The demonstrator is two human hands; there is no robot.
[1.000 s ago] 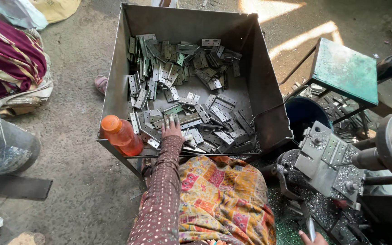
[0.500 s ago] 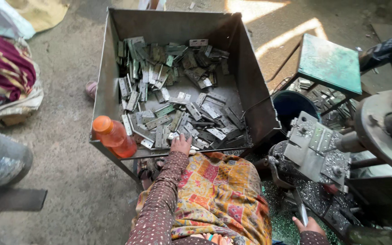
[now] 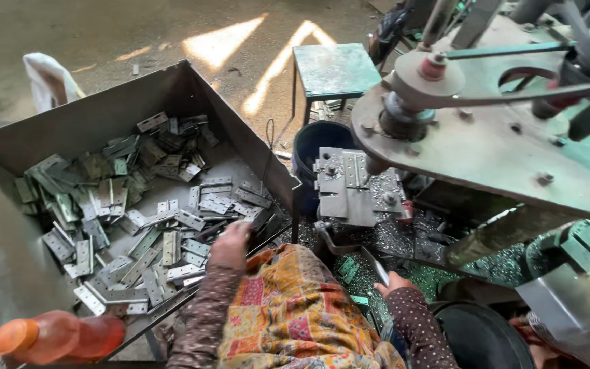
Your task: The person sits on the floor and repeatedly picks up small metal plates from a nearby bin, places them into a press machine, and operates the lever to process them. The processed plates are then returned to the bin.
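Left hand [image 3: 232, 244] sits at the near rim of the metal bin [image 3: 104, 119], fingers curled down over the hinge plates [image 3: 138, 219]; motion blur, so can't tell whether it actually has hold of a plate. Patterned sleeve runs from it back toward 6 o'clock, next to the orange-yellow patterned cloth [image 3: 295, 314] over the lap. Plates are piled loose across the bin floor, spreading from the hand toward 10–11 o'clock, flat, greyish-green, holes punched in them. Right hand [image 3: 394, 281] is at 3 o'clock from the left, well apart from the bin, closed around a thin metal lever handle [image 3: 375, 263] that slants up toward 11 o'clock. Above that hand at 12 o'clock, a grey jig plate [image 3: 346, 184] on the machine with one hinge lying on it. Metal swarf [image 3: 404, 236] is scattered around the jig base. Dark blue bucket [image 3: 322, 147] just behind the jig at 11 o'clock, touching the bin's corner as far as I can tell. Green stool [image 3: 336, 68] farther out at 12 o'clock. Large machine frame with pulley [image 3: 428, 75] and belt fills 1–3 o'clock. Orange bottle [image 3: 56, 336] lies at the bin's near-left corner, 8 o'clock from the left hand.
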